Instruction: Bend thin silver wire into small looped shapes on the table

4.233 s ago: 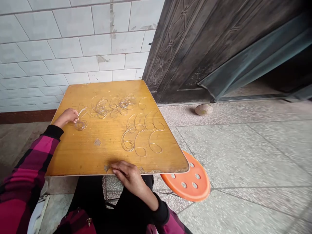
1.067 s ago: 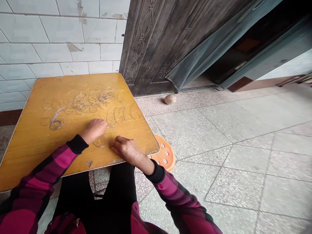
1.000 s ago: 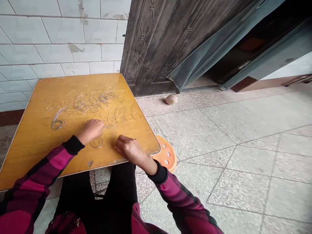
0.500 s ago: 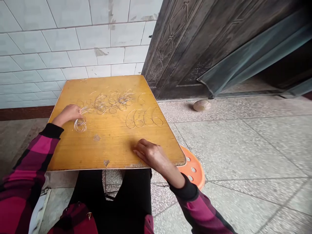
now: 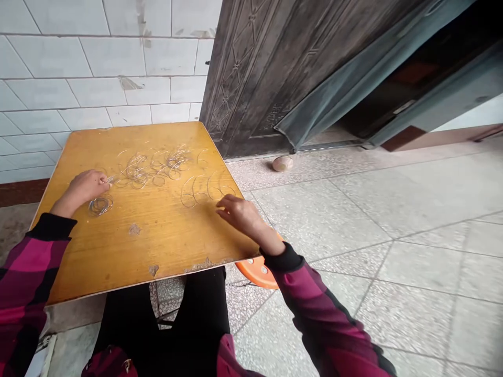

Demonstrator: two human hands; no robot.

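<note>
My left hand [image 5: 87, 188] is at the left of the yellow wooden table [image 5: 157, 235], closed in a pinch on a bundle of curled wires [image 5: 101, 205]. The bundle's loops hang below my fingers, and its straight tails poke out past the fingertips. My right hand [image 5: 240, 213] hovers by the table's right edge, its thumb and forefinger a little apart with nothing visible between them. Just beyond it lies a row of single curled wires [image 5: 188, 198], partly hidden by my fingers. A tangled pile of similar wires [image 5: 137, 170] spreads across the table's far middle.
An orange stool [image 5: 257, 272] with holes stands under the table's right corner. Behind the table are a white tiled wall [image 5: 113, 55] and a dark carved door [image 5: 239, 78] with a grey-green curtain [image 5: 326, 99]. A rounded stone-like object [image 5: 283, 163] lies on the floor.
My right hand has moved forward from the table's front edge to the row of wires, its fingers parting. My left hand keeps its bundle. The view has turned right.
</note>
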